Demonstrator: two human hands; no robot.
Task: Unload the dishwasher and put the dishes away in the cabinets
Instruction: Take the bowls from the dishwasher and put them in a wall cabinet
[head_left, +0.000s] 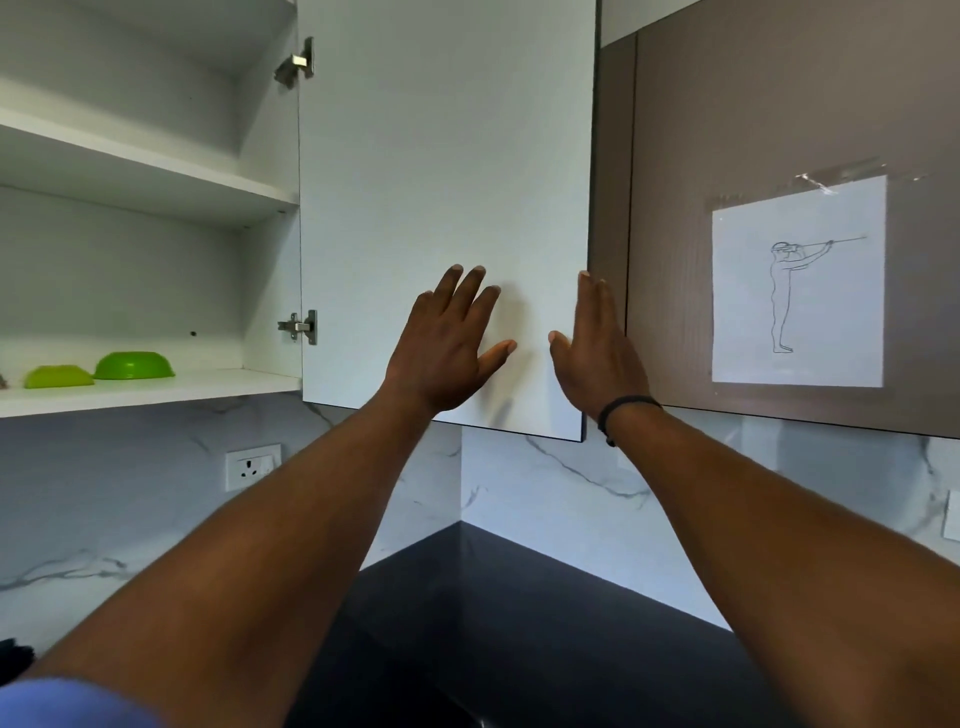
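Open cabinet door: left hand flat against its inner face, right hand flat-fingered at its edge (two green bowls shelved left of door).

Two hands are raised: the left hand and the right hand, both flat with fingers straight. One open cabinet door stands behind them. Two hinges sit left of the left hand (one high, one low). Two green bowls, upside down, lie farther left on the lowest of three shelves. One taped drawing hangs right of the right hand, one wristband below it. One wall socket is below the left.
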